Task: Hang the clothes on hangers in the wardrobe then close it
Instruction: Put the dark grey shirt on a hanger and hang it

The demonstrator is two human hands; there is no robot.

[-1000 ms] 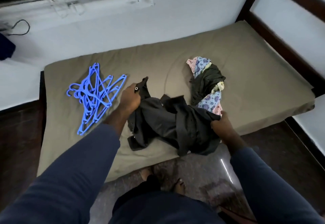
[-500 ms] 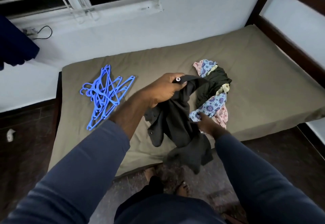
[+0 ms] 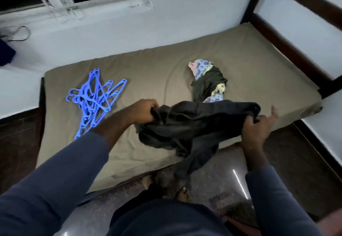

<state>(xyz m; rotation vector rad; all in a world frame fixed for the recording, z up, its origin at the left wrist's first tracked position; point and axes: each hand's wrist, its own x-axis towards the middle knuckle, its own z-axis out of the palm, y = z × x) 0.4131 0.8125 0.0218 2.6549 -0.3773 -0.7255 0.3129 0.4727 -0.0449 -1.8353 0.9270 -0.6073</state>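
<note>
Black garment (image 3: 194,122) stretched over bed (image 3: 259,65).
Left hand (image 3: 142,111) and right hand (image 3: 257,126) each clench an end; looks soft, light, floppy; hold top edge.

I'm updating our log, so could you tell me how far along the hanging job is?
Nothing looks hung yet. The left hand and right hand grip a dark garment above the mattress. The blue hangers lie untouched, a clothes pile waits, no wardrobe shows.
</note>
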